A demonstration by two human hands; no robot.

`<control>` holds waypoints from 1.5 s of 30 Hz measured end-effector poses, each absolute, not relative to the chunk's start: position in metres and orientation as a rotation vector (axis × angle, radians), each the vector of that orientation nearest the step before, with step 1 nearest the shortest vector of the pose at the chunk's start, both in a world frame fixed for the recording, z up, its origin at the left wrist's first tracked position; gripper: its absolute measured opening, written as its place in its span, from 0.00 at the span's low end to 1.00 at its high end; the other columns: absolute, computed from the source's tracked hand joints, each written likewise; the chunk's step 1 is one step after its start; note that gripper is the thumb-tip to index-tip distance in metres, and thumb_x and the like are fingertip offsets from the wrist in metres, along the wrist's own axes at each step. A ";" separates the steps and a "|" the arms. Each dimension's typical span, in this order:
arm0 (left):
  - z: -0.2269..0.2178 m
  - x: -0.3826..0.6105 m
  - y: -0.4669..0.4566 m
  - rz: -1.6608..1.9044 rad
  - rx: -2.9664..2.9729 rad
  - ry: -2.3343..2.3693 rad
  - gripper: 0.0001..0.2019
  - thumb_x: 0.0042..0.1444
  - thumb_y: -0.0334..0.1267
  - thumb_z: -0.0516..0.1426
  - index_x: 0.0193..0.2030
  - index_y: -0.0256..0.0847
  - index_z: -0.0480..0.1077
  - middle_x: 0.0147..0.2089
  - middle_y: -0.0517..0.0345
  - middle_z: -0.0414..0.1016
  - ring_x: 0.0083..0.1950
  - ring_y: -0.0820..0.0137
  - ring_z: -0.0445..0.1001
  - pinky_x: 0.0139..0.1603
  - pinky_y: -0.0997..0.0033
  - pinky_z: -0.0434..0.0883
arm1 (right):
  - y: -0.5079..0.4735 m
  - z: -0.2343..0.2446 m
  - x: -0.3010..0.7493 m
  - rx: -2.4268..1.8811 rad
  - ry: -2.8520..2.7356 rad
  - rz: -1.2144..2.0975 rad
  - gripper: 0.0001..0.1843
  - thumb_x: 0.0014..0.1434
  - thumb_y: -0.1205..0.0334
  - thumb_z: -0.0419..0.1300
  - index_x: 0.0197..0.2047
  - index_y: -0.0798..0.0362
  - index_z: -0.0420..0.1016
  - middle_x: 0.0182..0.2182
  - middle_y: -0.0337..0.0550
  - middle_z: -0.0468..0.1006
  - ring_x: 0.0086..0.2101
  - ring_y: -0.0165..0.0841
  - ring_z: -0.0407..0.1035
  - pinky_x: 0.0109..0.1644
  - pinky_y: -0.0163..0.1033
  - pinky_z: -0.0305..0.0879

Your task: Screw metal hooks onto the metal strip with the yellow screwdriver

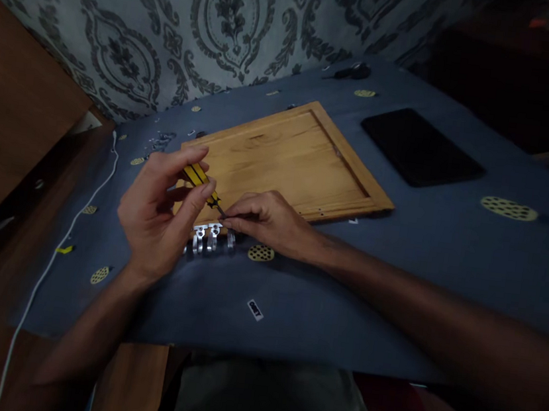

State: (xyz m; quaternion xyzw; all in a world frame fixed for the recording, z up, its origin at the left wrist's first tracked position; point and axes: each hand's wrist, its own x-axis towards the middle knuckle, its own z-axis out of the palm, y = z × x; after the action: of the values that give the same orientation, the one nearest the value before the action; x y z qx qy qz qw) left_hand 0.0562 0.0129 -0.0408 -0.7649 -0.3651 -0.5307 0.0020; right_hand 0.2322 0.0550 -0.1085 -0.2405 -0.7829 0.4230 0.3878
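My left hand (157, 208) is closed around the yellow-and-black handle of a screwdriver (197, 175). Its shaft slants down to the right, toward the near left edge of a framed wooden board (279, 166). Around the tip, the thumb and fingers of my right hand (273, 220) are pinched together; whatever lies between them is too small and covered to make out. Several shiny metal fittings, shaped like hooks or clips (213, 237), hang in a row along that same edge, just below the fingers. Part of the board's left side is hidden behind my left hand.
Blue cloth with pineapple prints covers the table (322, 305). A black flat slab (422, 147) lies right of the board. A dark object (353, 72) sits at the back. Small loose pieces (161, 141) lie on the left, near a white cable (77, 218). A patterned wall stands behind.
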 end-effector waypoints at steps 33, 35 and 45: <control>-0.043 0.053 0.011 -1.745 -2.585 -1.152 0.18 0.67 0.32 0.61 0.61 0.54 0.74 0.53 0.58 0.78 0.49 0.68 0.83 0.46 0.70 0.84 | 0.056 -0.109 0.230 -0.684 -1.989 1.090 0.08 0.63 0.65 0.65 0.33 0.57 0.85 0.27 0.39 0.79 0.29 0.29 0.70 0.34 0.35 0.61; -0.042 0.053 0.011 -1.748 -2.592 -1.145 0.19 0.66 0.32 0.61 0.61 0.54 0.74 0.53 0.58 0.79 0.48 0.69 0.83 0.46 0.71 0.84 | 0.056 -0.108 0.230 -0.679 -1.988 1.097 0.09 0.63 0.64 0.65 0.33 0.56 0.84 0.27 0.39 0.79 0.29 0.30 0.71 0.35 0.35 0.62; -0.039 0.057 0.010 -1.831 -2.484 -1.158 0.17 0.63 0.32 0.65 0.57 0.52 0.76 0.48 0.60 0.80 0.44 0.69 0.84 0.40 0.71 0.85 | 0.054 -0.105 0.231 -0.625 -1.938 1.170 0.11 0.64 0.57 0.65 0.35 0.55 0.84 0.27 0.37 0.78 0.31 0.31 0.70 0.35 0.35 0.62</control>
State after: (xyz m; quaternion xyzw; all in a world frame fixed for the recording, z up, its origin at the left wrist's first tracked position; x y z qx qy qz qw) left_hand 0.0570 0.0097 -0.0392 -0.7514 -0.3503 -0.5538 -0.0774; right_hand 0.2309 0.0541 -0.1051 -0.2455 -0.7612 0.4596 0.3862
